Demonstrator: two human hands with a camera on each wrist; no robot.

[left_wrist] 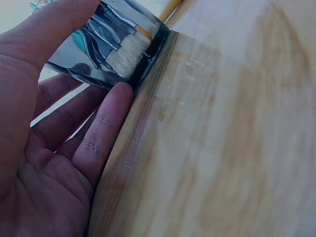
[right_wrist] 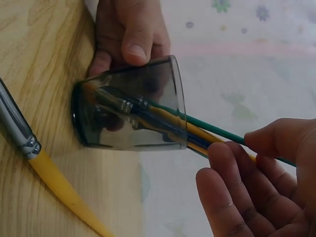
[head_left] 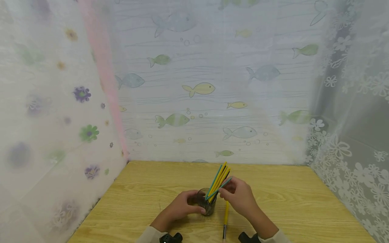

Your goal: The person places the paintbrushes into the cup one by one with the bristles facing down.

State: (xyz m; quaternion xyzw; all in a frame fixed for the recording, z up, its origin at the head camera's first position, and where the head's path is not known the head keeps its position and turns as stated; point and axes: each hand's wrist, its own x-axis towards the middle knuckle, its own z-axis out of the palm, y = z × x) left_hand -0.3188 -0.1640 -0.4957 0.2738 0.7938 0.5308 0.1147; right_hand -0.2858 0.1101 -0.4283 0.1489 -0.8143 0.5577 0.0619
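We see a wooden table (head_left: 288, 202) closed in by thin curtains (head_left: 212, 84) printed with fish and flowers, and near its front edge stands a dark clear cup (head_left: 207, 202) with our left hand (head_left: 179, 209) curled around it, thumb on one side and fingers on the other. In the cup stand several yellow and green brushes (head_left: 219, 180), leaning to the right, and our right hand (head_left: 240, 197) pinches one green brush (head_left: 220, 189) between thumb and fingertips just above the rim. One more yellow brush (head_left: 226, 216) lies flat on the table just right of the cup, under the right hand.
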